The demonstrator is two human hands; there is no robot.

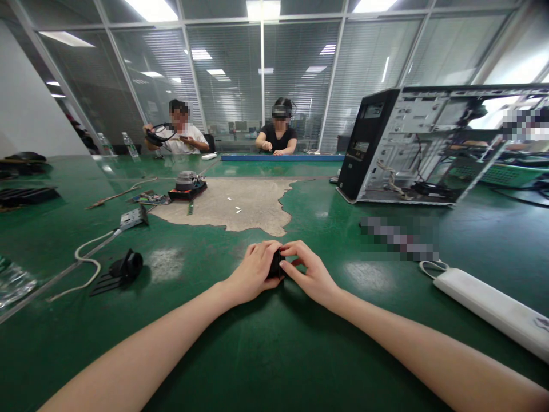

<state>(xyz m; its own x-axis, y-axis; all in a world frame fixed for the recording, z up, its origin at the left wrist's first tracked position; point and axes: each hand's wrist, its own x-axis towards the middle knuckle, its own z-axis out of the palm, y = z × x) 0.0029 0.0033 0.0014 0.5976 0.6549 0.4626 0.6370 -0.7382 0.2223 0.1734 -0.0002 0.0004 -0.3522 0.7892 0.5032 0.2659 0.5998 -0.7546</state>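
Note:
A small black part (277, 266) is between my two hands, just above or on the green table (274, 355); my fingers cover most of it, so its kind cannot be told. My left hand (252, 273) wraps round its left side, thumb below and fingers over the top. From the right, my right hand (309, 273) pinches at its edge with bent fingertips and thumb. Off to the left lies a black plastic piece with a round end and long prongs (124, 268).
An opened computer case (373, 146) stands at the right. In front of it lies a white bar-shaped device (484, 306). At the left are a metal box with a cable (134, 217), a round silver-and-black component (187, 186) and a clear bottle (15, 283). Two people sit across the table.

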